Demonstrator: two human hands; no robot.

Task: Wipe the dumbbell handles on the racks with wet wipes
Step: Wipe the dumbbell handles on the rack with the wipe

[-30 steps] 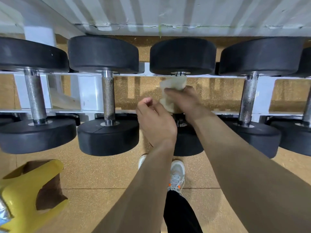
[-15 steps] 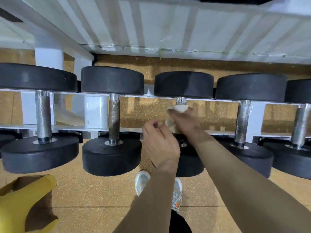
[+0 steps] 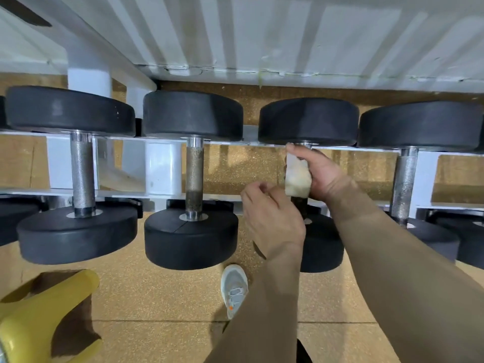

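Several black dumbbells lie across a white rack (image 3: pixel 162 166), their metal handles running front to back. My right hand (image 3: pixel 318 172) grips a soiled wet wipe (image 3: pixel 297 176) wrapped around the handle of the third dumbbell (image 3: pixel 307 121), near its far head. Only a short dark stretch of that handle (image 3: pixel 301 205) shows below the wipe. My left hand (image 3: pixel 272 218) hovers just left of the wipe with fingers curled, holding nothing that I can see. The dumbbell handle (image 3: pixel 194 176) to the left looks rusty and brown.
A yellow object (image 3: pixel 39 315) sits at the lower left on the cork-coloured floor (image 3: pixel 162 297). My grey shoe (image 3: pixel 234 288) stands below the rack. A white corrugated wall (image 3: pixel 262 32) rises behind. More dumbbells (image 3: pixel 421 124) continue to the right.
My right hand has slid the wipe up the handle toward the far head. The left hand stayed close beside it. The view has tilted up a little.
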